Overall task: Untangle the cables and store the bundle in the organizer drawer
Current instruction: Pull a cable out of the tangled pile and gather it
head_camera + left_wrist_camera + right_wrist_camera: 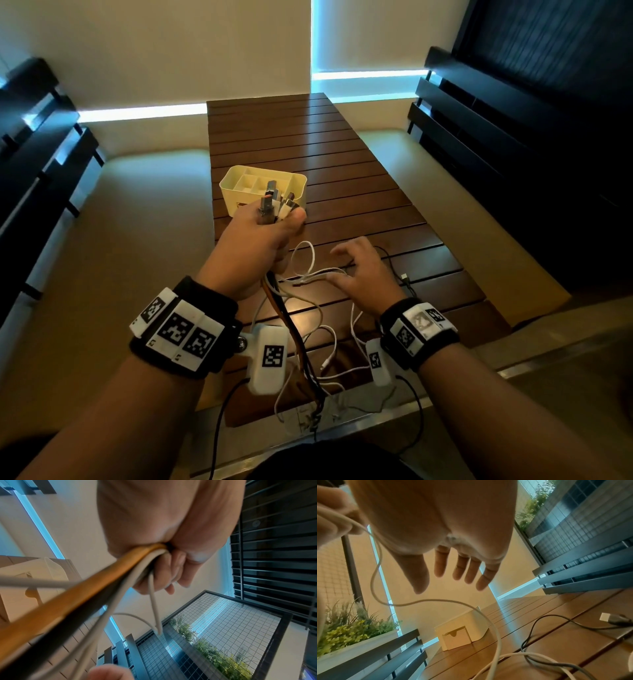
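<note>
My left hand grips a bundle of cables near their plug ends, raised just in front of the cream organizer. Orange, black and white cords run out of the fist and hang down toward me. My right hand hovers with fingers spread over the table, holding nothing, its fingers straight. Loose white cables loop under it. A black cable with a USB plug lies to its right. The organizer's small drawer faces me, closed.
The slatted wooden table stretches far ahead beyond the organizer. Dark slatted benches stand on both sides. More cable tails trail off the near table edge. A planter with greenery shows at the left in the right wrist view.
</note>
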Available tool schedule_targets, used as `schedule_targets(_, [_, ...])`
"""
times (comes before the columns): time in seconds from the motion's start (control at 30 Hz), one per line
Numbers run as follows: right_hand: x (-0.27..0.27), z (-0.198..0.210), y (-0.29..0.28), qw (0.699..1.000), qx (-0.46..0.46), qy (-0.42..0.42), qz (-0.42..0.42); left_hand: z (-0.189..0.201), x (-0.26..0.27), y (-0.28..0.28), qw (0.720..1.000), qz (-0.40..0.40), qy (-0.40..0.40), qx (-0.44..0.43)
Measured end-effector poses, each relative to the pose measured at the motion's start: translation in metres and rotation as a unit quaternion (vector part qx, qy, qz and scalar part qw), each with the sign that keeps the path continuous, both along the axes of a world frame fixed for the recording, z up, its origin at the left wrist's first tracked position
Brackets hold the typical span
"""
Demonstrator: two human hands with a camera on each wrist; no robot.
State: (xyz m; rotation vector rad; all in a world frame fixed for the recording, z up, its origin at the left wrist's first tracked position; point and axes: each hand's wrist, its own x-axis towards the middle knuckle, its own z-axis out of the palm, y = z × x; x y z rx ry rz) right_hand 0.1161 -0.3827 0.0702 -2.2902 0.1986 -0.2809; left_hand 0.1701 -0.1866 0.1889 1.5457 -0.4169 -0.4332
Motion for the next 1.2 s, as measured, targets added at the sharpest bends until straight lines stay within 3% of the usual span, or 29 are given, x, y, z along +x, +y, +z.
schedule_targets(0.2, [-0.01,-0.012,-0.001,0.977,0.134,0.164,0.011,-0.004,0.006,0.006,1.0,-0.005,-0.009,0.002])
schedule_targets(0.37, [-0.016,-0.045,0.003,0.957,0.143,0.254,0.002,-0.013,0.008,0.01,1.0,-0.006,0.009,-0.002])
schedule_targets(0.5, [-0.018,-0.076,0.0,0.955,-0.006,0.297,-0.016,-0.02,0.01,0.018,1.0,-0.001,0.019,0.005])
schedule_targets(0.7, [-0.017,-0.087,0.004,0.95,-0.131,0.283,-0.004,-0.024,0.012,0.024,1.0,0.008,0.022,0.012])
schedule_targets(0.9, [-0.016,-0.078,-0.001,0.957,-0.097,0.272,-0.022,-0.024,0.015,0.021,1.0,0.0,0.014,0.022])
schedule_targets(1.2, [-0.027,-0.08,0.005,0.943,-0.125,0.308,-0.014,-0.019,0.012,0.003,0.999,-0.026,0.024,0.021])
